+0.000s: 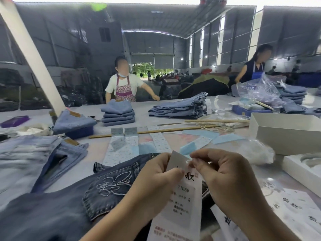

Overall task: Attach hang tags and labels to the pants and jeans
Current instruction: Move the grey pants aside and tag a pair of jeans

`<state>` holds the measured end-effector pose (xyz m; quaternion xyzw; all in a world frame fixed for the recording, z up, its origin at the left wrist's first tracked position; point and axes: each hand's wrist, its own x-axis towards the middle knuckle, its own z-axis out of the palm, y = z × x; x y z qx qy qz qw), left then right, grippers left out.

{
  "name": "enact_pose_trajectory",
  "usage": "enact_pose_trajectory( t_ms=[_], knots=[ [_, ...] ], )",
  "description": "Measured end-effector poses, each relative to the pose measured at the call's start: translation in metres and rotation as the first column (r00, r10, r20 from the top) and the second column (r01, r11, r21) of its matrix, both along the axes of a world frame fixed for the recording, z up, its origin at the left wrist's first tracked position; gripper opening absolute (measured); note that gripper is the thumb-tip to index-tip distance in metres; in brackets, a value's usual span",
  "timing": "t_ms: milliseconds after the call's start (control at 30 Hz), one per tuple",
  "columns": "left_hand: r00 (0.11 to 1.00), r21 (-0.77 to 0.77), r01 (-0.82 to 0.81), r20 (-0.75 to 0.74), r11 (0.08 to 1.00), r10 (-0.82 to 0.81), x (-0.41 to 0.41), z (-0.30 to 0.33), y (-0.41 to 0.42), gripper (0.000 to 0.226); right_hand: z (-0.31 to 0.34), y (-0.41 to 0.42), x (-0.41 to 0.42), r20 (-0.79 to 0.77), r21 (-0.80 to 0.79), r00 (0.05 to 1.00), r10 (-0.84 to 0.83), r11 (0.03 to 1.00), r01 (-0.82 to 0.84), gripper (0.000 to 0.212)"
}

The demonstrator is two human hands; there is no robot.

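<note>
Dark jeans [73,202] with an embroidered back pocket lie nearest on the pale table [271,173], in a large metal-walled hall. Above them, the left hand [156,178] and right hand [224,178] both pinch a white hang tag [184,197] by its top edge, fingertips pressed together.

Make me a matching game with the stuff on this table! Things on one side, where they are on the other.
Things:
1. hang tag
2. dark jeans
3. white box
4. purple case

Places:
A. far left edge of the table
B. right side of the table
C. held in both hands
D. flat under the hands, embroidered pocket up

Pairs: 1-C, 2-D, 3-B, 4-A
</note>
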<state>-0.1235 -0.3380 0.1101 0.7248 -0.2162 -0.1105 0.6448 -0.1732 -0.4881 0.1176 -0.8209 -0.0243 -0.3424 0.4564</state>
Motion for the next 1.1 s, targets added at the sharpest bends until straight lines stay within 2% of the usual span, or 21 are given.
enact_pose_trajectory(
  t_ms=[167, 367, 600, 800, 933, 1100],
  knots=[
    [0.996, -0.040, 0.024, -0.087, 0.999, -0.027, -0.006, -0.014, 0.013, 0.025, -0.009, 0.014, -0.006, 0.017, -0.064, 1.000, -0.016, 0.998, 0.017, 0.015],
    [0.996, -0.056, 0.053, -0.073, 0.997, -0.057, -0.011, -0.020, 0.015, 0.015, -0.015, 0.019, -0.010, 0.090, -0.126, 0.993, -0.074, 0.988, 0.085, 0.022],
    [0.998, -0.011, 0.039, -0.041, 0.999, -0.040, -0.014, -0.022, 0.013, 0.016, -0.023, 0.014, -0.012, 0.130, -0.267, 0.983, -0.127, 0.951, 0.158, 0.025],
    [0.999, 0.016, 0.037, -0.035, 0.999, -0.036, -0.015, -0.019, 0.010, 0.019, -0.030, 0.013, -0.010, 0.134, -0.245, 0.981, -0.141, 0.954, 0.170, 0.028],
    [0.993, -0.029, 0.100, -0.065, 0.995, -0.102, -0.016, -0.015, 0.008, 0.010, -0.034, 0.012, -0.008, 0.145, -0.252, 0.978, -0.147, 0.951, 0.180, 0.029],
    [0.982, -0.040, 0.164, -0.092, 0.986, -0.167, -0.016, -0.016, 0.009, 0.012, -0.038, 0.012, -0.007, 0.154, -0.242, 0.980, -0.128, 0.956, 0.163, 0.028]
  ],
)
